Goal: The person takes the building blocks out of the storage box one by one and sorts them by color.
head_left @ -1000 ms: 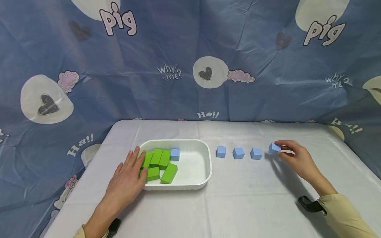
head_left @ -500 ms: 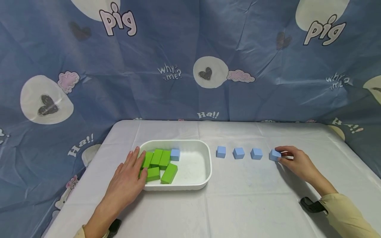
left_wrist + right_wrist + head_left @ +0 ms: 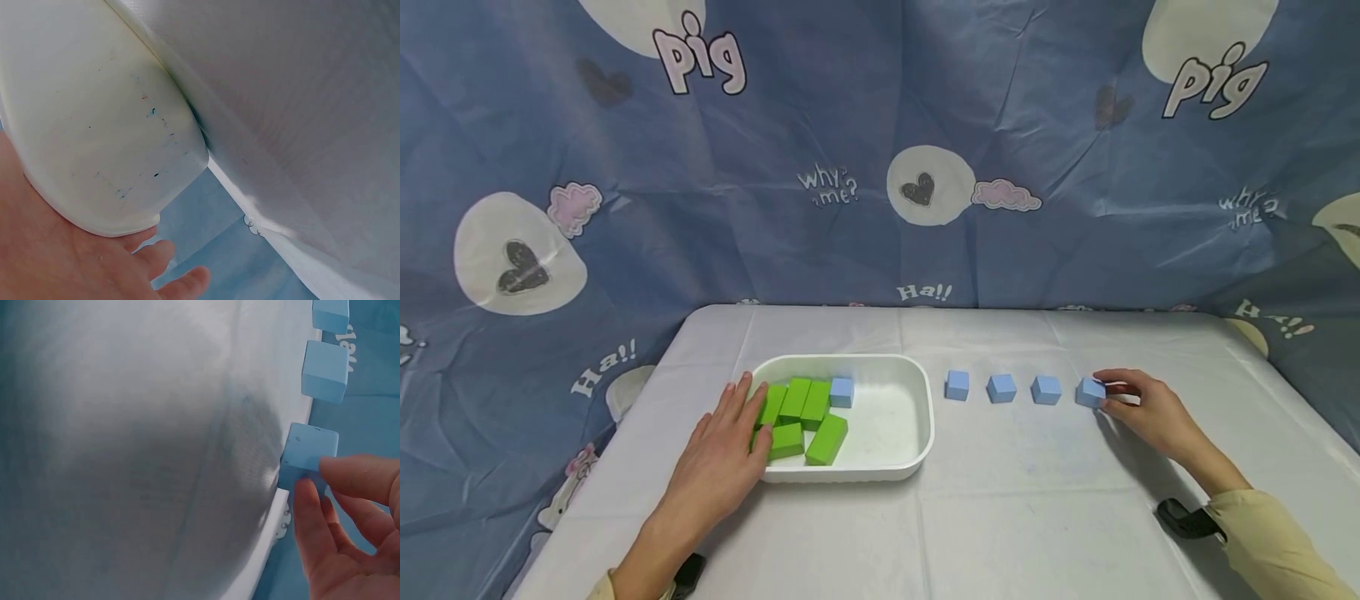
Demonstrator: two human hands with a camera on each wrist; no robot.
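Note:
My right hand (image 3: pixel 1157 415) pinches a blue cube (image 3: pixel 1088 392) at the right end of a row on the white table. In the right wrist view, thumb and fingertips lie against the near side of that cube (image 3: pixel 310 447). Three more blue cubes (image 3: pixel 1046 390) continue the row leftward, spaced apart. My left hand (image 3: pixel 721 458) rests with straight fingers on the left side of a white tray (image 3: pixel 880 476). Inside the tray, several green blocks (image 3: pixel 826 440) lie at the left, partly hidden by the hand, with one blue cube (image 3: pixel 842 392) beside them.
The white cloth-covered table (image 3: pixel 1000 517) ends at the back against a blue printed curtain (image 3: pixel 820 100). A black strap (image 3: pixel 1187 518) hangs by the right wrist, below the row of cubes.
The right hand has lowered the blue cube toward the table and nudged it slightly left, into line with the others. The left hand and tray have stayed in place.

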